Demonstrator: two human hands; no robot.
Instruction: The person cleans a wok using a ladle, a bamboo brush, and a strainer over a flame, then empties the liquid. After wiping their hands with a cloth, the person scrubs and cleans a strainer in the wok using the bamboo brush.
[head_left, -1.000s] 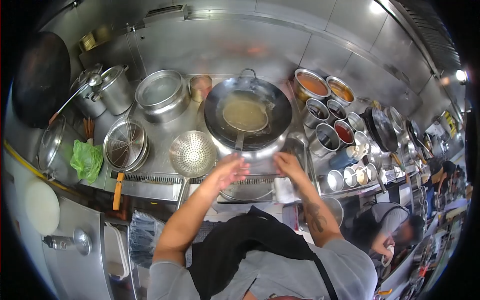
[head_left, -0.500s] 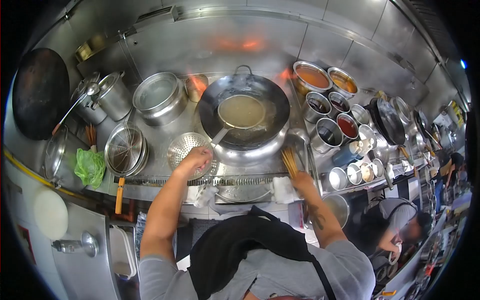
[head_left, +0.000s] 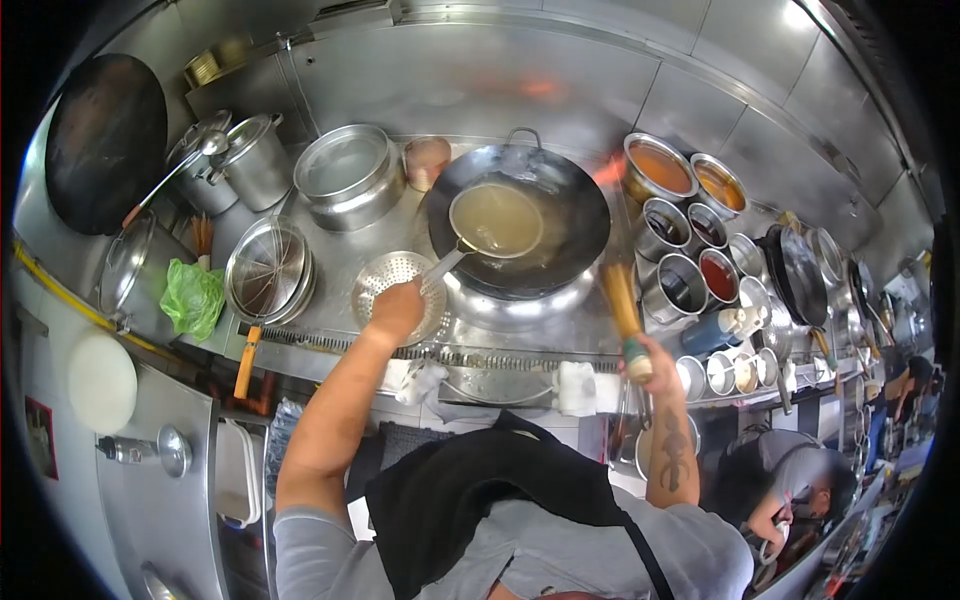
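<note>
My left hand (head_left: 398, 312) is closed around the handle of a wide round ladle (head_left: 497, 221). Cloudy yellowish liquid seems to fill its bowl, which sits inside the large black wok (head_left: 585, 215). Beneath that hand lies a perforated metal strainer (head_left: 425, 322), partly covered by it. To the right of the wok, my right hand (head_left: 656, 368) grips a bamboo wok brush (head_left: 624, 305) by its teal-banded end, bristles pointing up and away from me. The brush is slightly blurred.
Left of the wok stand a wide pot (head_left: 345, 185), stacked bowls with a whisk (head_left: 270, 270) and a green plastic bag (head_left: 193, 300). Sauce containers (head_left: 672, 285) crowd the right side. A co-worker (head_left: 785, 470) bends down at lower right. Orange flame glow shows beside the wok.
The ladle's bowl has tipped a little and its liquid shines. My right hand has turned the brush, so its banded end now shows. The whole view has shifted slightly.
</note>
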